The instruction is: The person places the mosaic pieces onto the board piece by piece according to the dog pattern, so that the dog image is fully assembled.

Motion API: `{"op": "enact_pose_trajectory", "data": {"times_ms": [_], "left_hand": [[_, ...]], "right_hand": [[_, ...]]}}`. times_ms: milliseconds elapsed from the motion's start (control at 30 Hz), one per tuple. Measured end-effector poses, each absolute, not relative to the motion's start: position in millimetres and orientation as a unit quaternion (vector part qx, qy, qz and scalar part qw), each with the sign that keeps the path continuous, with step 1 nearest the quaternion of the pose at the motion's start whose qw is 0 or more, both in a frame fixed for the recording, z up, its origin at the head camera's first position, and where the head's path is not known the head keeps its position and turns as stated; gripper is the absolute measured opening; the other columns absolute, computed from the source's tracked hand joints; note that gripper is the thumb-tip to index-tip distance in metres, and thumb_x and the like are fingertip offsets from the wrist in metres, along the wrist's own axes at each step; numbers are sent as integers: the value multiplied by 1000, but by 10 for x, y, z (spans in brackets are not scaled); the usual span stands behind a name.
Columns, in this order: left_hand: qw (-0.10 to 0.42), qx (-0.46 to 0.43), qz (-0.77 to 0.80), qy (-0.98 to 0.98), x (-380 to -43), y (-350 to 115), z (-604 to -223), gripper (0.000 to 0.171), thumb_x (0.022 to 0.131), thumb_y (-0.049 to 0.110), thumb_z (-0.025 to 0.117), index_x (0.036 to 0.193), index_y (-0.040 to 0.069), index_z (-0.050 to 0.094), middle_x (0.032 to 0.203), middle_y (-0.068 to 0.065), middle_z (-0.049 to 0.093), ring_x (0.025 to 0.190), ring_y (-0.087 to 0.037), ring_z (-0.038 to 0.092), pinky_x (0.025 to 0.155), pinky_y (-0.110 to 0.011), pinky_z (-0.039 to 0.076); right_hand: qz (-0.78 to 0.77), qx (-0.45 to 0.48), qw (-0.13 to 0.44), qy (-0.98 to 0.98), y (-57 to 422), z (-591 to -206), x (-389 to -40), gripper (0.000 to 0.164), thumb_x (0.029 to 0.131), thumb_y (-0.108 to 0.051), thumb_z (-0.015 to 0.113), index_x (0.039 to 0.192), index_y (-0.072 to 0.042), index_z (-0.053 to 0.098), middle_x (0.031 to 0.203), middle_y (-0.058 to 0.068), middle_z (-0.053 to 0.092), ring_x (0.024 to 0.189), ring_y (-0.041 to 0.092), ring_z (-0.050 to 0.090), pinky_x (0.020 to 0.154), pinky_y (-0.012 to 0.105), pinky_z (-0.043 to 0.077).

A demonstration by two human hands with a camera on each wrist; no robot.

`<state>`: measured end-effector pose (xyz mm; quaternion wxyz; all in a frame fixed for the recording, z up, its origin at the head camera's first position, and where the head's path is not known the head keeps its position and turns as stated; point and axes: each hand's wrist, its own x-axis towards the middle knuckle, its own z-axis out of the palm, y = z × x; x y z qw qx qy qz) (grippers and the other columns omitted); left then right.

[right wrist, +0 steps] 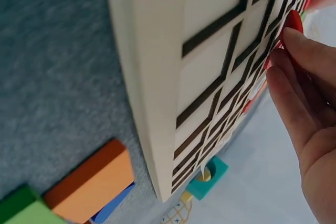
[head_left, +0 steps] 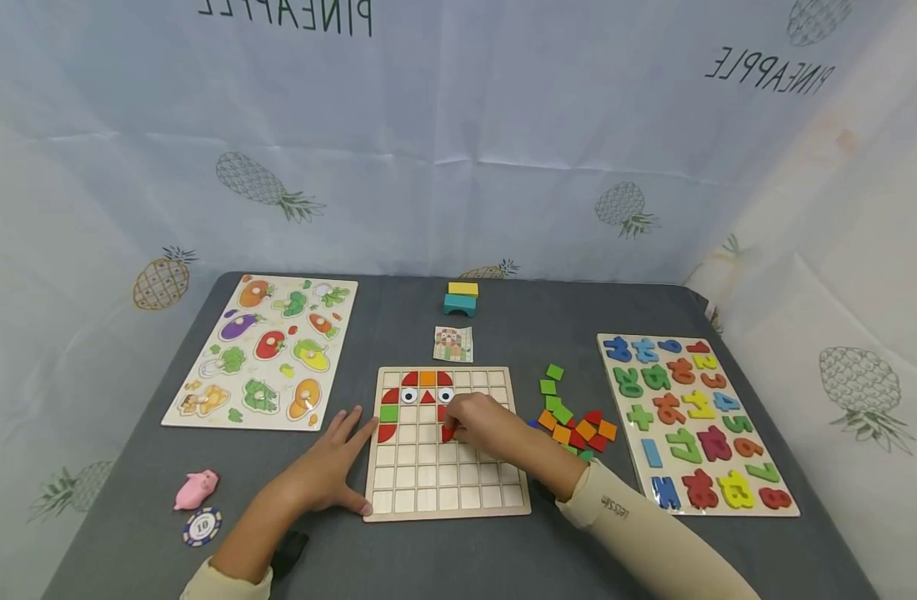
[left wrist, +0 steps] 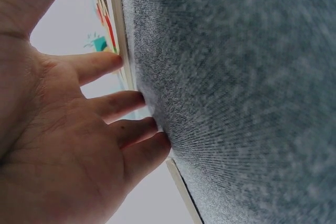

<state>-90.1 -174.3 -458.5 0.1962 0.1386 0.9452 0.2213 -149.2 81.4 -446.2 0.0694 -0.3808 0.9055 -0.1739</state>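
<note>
A wooden grid board [head_left: 447,498] lies at the middle of the table, with red, green, orange and eye-printed tiles set in its upper left cells. Over those cells my right hand [head_left: 484,425] pinches a red tile [right wrist: 293,22] between thumb and fingers; in the head view the hand mostly hides it. My left hand [head_left: 319,471] is spread at the board's left side, its thumb touching the lower left corner. In the left wrist view the fingers [left wrist: 134,129] are fairly straight and hold nothing. A small picture card [head_left: 453,343] lies behind the board.
Loose coloured tiles [head_left: 561,433] lie right of the board, partly under my right forearm. A number puzzle [head_left: 699,425] stands farther right, a vegetable puzzle [head_left: 259,358] at left. Nearby are a pink pig [head_left: 196,489], a poker chip [head_left: 202,527] and teal and yellow blocks [head_left: 460,304].
</note>
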Motion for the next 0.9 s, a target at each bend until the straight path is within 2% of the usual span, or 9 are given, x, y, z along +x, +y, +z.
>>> {"op": "enact_pose_trajectory", "data": {"times_ms": [200, 400, 700, 900], "left_hand": [[195, 140, 216, 946, -907, -1738, -4585, 118, 45, 44, 87, 142, 11, 28, 149, -17, 14, 136, -40, 7, 98, -58, 26], [200, 136, 209, 948, -919, -1735, -4582, 119, 44, 45, 86, 143, 13, 27, 149, -16, 14, 136, -39, 6, 98, -58, 26], [209, 133, 214, 945, -924, -1726, -4573, 119, 45, 45, 86, 143, 12, 27, 150, -17, 13, 136, -39, 5, 99, -58, 25], [206, 133, 217, 945, -897, -1754, -4580, 119, 45, 44, 86, 143, 12, 27, 149, -17, 13, 136, -39, 5, 99, -57, 26]], "right_hand": [[-164, -379, 62, 909, 796, -4491, -1496, 12, 73, -17, 75, 81, -14, 66, 77, -7, 59, 68, 1, 51, 62, 13, 44], [-137, -371, 46, 917, 766, -4497, -1496, 13, 73, -23, 75, 83, -16, 69, 78, -9, 62, 70, 2, 54, 65, 17, 46], [-134, -358, 61, 922, 745, -4507, -1485, 9, 76, -19, 72, 84, -15, 71, 80, -7, 63, 74, 3, 55, 68, 18, 47], [-69, -391, 18, 918, 688, -4496, -1440, 4, 76, -17, 72, 80, -17, 71, 80, -6, 61, 72, 3, 56, 65, 15, 46]]}}
